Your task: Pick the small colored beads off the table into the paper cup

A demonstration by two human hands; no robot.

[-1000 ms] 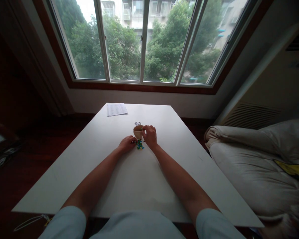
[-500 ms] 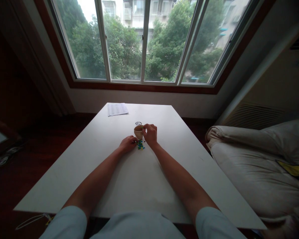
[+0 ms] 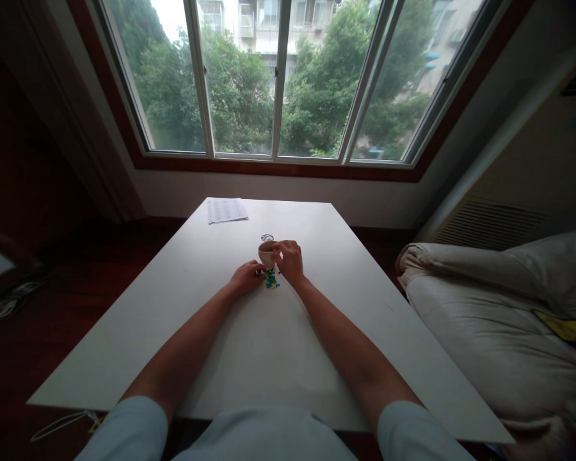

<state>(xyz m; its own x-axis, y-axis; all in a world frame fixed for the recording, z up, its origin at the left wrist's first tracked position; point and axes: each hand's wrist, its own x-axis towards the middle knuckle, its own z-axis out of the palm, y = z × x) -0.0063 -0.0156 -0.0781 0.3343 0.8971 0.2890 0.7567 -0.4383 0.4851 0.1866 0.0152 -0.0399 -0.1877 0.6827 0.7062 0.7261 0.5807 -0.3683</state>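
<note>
A small tan cup (image 3: 266, 257) stands upright on the white table (image 3: 269, 358). Just in front of it lies a little pile of blue, green and yellow pieces (image 3: 271, 280), too small to name. My right hand (image 3: 289, 260) is at the cup's right side, its fingertips pinched together over the rim; whatever is between them is hidden. To the left of the pile rests my left hand (image 3: 248, 278), fingers curled together at the edge of the pieces and close to the cup's base. What it grips, if anything, does not show.
Behind the cup is a small round object with a dark rim (image 3: 267, 237). Sheets of paper (image 3: 227, 210) lie at the table's far left corner. A padded cream couch or bed (image 3: 480, 333) stands to the right, and a window (image 3: 278, 83) is beyond the table.
My right hand's fingertips have shifted slightly left over the cup's rim, and the small green piece seen at them is no longer visible. My left hand has hardly moved.
</note>
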